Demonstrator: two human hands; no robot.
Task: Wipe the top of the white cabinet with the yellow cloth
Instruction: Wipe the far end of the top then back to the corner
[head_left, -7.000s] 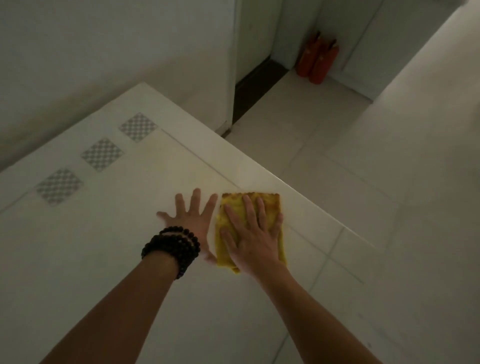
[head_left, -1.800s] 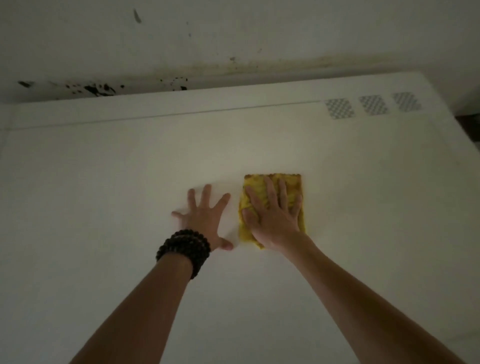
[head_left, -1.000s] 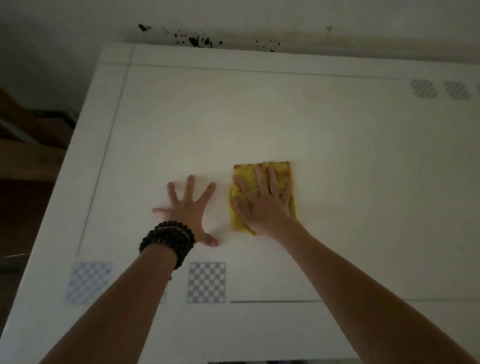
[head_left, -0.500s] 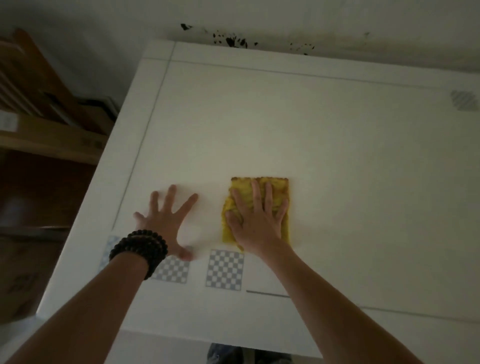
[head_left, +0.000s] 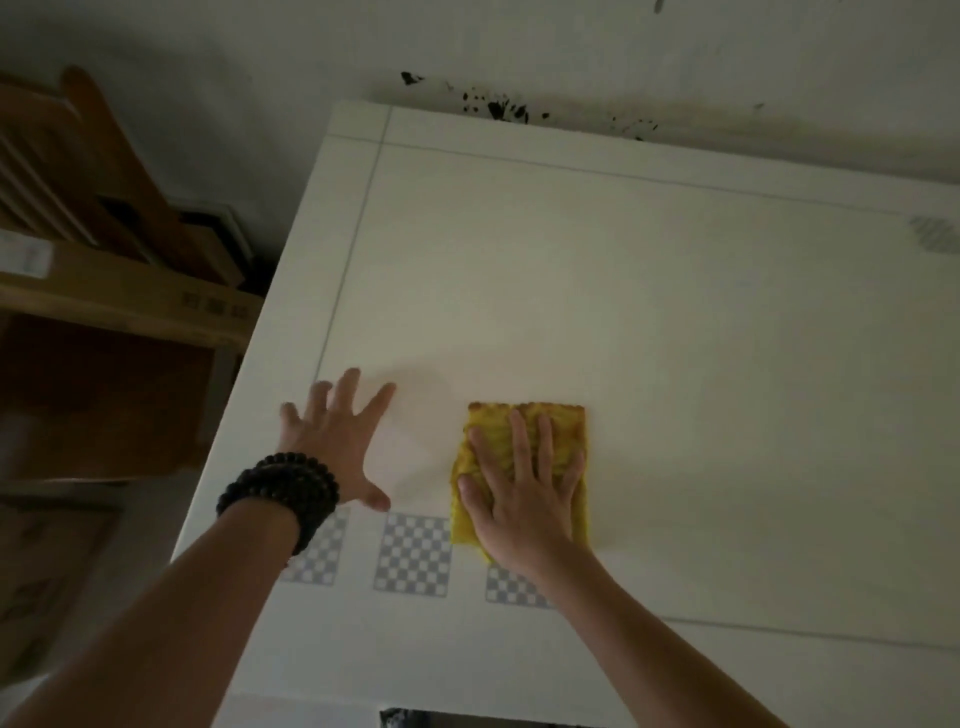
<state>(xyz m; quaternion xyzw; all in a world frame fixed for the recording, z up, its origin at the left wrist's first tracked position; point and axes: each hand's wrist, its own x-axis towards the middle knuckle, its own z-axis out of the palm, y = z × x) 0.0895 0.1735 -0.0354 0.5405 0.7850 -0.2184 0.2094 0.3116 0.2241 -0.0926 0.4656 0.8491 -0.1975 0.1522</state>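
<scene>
The white cabinet top (head_left: 649, 291) fills most of the view in dim light. A folded yellow cloth (head_left: 558, 423) lies flat on it near the front left. My right hand (head_left: 524, 493) presses flat on the cloth, fingers slightly spread and pointing away from me. My left hand (head_left: 337, 441), with a black bead bracelet at the wrist, rests palm down on the bare top beside the cloth, fingers spread, close to the cabinet's left edge. It holds nothing.
Grey checkered squares (head_left: 414, 553) mark the top near my wrists, and another (head_left: 935, 234) sits at the far right. A stained wall (head_left: 519, 52) runs behind the cabinet. Wooden boards and cardboard boxes (head_left: 104, 270) stand left of the cabinet's edge.
Both hands and the cloth have travelled left along the top, from the right end to near the left edge. My left hand has spread further from the cloth.
</scene>
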